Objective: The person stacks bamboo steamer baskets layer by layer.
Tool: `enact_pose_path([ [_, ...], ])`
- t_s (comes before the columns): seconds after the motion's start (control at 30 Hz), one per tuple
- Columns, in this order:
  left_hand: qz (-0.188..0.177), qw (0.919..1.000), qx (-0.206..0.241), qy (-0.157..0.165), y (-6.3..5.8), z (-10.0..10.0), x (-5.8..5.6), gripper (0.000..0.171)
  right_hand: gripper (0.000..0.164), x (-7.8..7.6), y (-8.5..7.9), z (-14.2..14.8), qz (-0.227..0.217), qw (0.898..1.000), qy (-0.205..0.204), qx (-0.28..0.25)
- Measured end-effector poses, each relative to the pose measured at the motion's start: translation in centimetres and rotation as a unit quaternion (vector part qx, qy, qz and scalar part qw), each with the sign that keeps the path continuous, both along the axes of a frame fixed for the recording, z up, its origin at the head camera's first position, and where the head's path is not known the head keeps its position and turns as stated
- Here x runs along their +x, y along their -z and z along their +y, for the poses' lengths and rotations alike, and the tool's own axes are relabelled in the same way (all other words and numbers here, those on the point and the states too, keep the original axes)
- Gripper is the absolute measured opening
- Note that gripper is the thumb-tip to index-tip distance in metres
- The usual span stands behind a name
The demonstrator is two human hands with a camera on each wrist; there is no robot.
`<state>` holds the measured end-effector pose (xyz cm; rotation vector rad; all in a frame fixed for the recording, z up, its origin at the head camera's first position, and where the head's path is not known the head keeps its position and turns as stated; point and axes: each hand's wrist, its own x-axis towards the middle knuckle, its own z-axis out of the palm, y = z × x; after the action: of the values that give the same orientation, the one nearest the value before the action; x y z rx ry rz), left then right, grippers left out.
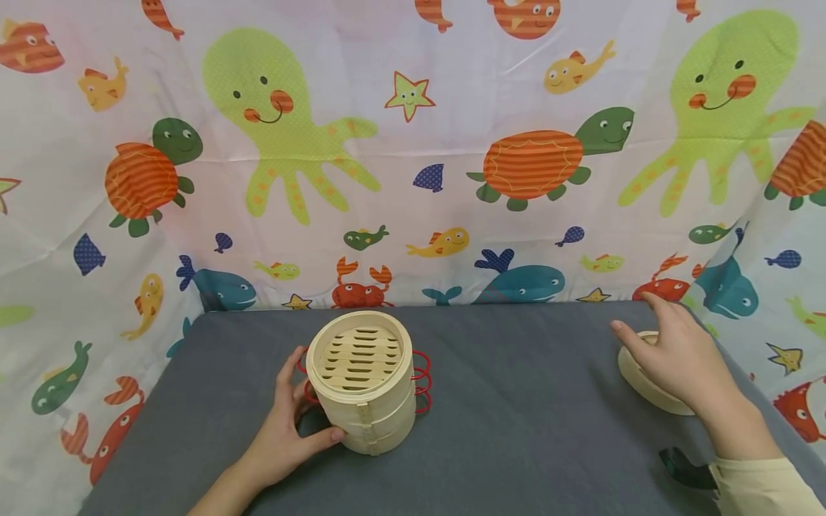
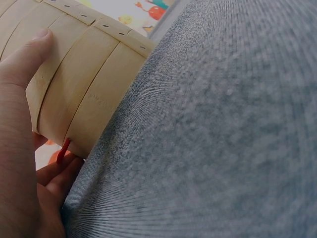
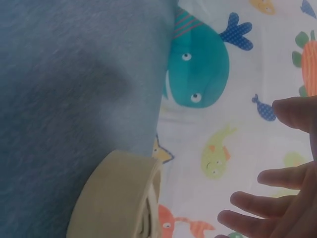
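A stack of round bamboo steamer baskets (image 1: pixel 371 423) with red ring handles stands on the grey cloth, left of the middle in the head view. Slats show inside its top tier. My left hand (image 1: pixel 284 433) grips the stack from its left side, thumb against the front wall and fingers curled behind, partly hidden. In the left wrist view the thumb (image 2: pixel 30 57) presses the pale wall, and fingertips lie low near a red ring. At the far right, my right hand (image 1: pixel 684 351) hovers over another round bamboo piece (image 1: pixel 652 390), partly covering it. Its fingers are spread and hold nothing.
Grey cloth (image 1: pixel 516 416) covers the table. A white curtain (image 1: pixel 387 208) printed with sea animals rises along the back and both sides. Beside the right sleeve (image 1: pixel 764 487) a dark strap (image 1: pixel 684 469) sticks out over the cloth.
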<state>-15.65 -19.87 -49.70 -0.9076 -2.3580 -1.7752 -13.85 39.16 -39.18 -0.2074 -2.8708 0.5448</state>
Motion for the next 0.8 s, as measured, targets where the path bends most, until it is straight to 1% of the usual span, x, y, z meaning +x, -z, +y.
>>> enact_pose_path([
  [0.3, 0.002, 1.0000, -0.001, -0.002, 0.2, -0.1, -0.1, 0.139, 0.097, 0.8, 0.4, 1.7, -0.022, 1.000, 0.004, 0.008],
  [0.47, 0.003, 1.0000, -0.003, -0.005, 0.1, -0.2, 0.0, 0.138, 0.095, 1.3, 1.0, 2.6, -0.019, 1.000, 0.002, 0.011],
  [0.8, 0.002, 1.0000, 0.001, 0.000, 0.1, 0.0, 0.0, 0.138, 0.091, 2.1, 2.1, 4.5, -0.041, 0.999, 0.001, 0.024],
])
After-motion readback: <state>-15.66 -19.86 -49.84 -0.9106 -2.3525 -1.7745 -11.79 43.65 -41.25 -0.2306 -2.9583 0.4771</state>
